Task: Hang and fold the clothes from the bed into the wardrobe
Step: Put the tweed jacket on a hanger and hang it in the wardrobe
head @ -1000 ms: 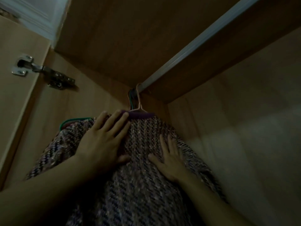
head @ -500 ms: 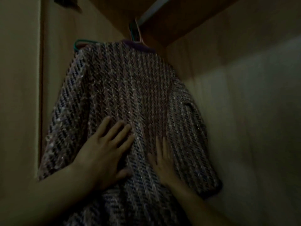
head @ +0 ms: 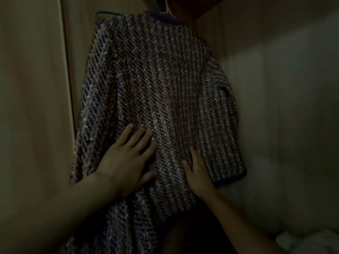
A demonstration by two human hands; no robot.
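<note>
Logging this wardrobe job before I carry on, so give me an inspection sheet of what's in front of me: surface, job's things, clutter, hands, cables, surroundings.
Surface: no worktop in view, only the wardrobe panels.
Job's things: tweed garment hangs from the top of the frame; a green hanger peeks out at its upper left corner.
Clutter: pale white heap at the bottom right, too dim to identify.
Grippers: left hand and right hand lie flat on the garment, fingers straight.
Cables: nothing seen.
Surroundings: dim wardrobe interior; the rail is out of frame.
</note>
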